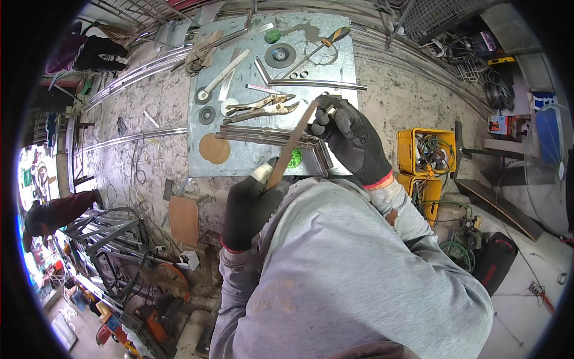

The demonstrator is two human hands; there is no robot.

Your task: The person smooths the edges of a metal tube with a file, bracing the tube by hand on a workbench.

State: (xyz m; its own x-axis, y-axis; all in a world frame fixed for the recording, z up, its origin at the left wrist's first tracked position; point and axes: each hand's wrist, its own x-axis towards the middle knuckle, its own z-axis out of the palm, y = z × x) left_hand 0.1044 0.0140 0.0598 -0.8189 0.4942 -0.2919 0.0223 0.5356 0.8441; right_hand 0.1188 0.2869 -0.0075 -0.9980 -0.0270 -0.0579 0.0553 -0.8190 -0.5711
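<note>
My left hand (254, 206), in a black glove with a whitish thumb, is closed round one end of a flat brown file (293, 146). The file slants up and right, its far end beside my right hand (350, 134). That hand is gloved too, its fingers curled in a pinch on a small metal piece (330, 112), mostly hidden. Below the file lie several bent shiny metal tubes (257, 134) on the metal-topped table (335, 54). Left of my hands rest locking pliers (260, 107). Two small metal rings (298, 75) sit farther back.
A screwdriver (326, 45), a grinding disc (280, 55), a green round thing (272, 36) and a brown disc (214, 148) lie on the table. Yellow crates (412, 152) with cables stand at the right. Long metal tubes (143, 69) lie on the floor. Another person (89, 51) is at far left.
</note>
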